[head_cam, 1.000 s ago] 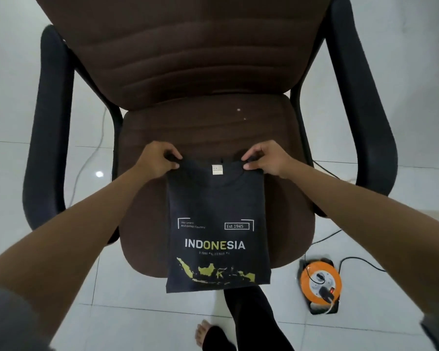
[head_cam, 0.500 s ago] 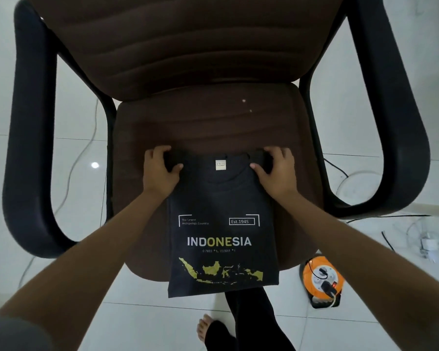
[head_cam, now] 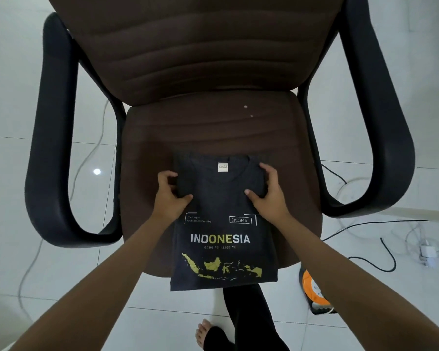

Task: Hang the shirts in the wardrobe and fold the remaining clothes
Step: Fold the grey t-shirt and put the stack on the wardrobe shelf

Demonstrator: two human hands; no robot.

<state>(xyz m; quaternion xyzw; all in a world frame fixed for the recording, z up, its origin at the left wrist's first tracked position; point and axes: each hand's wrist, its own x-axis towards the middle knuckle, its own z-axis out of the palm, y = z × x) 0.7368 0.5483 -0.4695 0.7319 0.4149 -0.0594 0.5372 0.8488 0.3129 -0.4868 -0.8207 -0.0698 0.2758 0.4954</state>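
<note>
Between the two hands lies the dark T-shirt, folded to a narrow panel w/ sleeves tucked under, print side up ("INDONESIA", map graphic). Long axis runs from collar, just beyond the grip, to hem, well nearer the person than the grip. The collar end rests flat on the chair seat; the hem end overhangs the seat's front edge and appears unsupported.

Left hand: pinching the shirt's left edge, thumb on top of the fabric, fingers curled round the edge. Right hand: same on the right edge, thumb on top, fingers curled over the border; whether fingertips reach under the cloth cannot be told. Both grips sit approx. level, just below the collar label, so neither hand is nearer; the shirt's mass lies mostly toward the person.

Judgement: next move is probably a cross-fold, hem end to collar end or the reverse; it turns on this axis, w/ the fold line near mid-print.

Room: bare seat beyond the collar up to the backrest, enough for a shift away from the person. Armrests stand well apart on both sides, no obstruction. Below the hem: a foot on the tiled floor; an orange cable reel and loose cables outboard of the right forearm, clear of the shirt.
</note>
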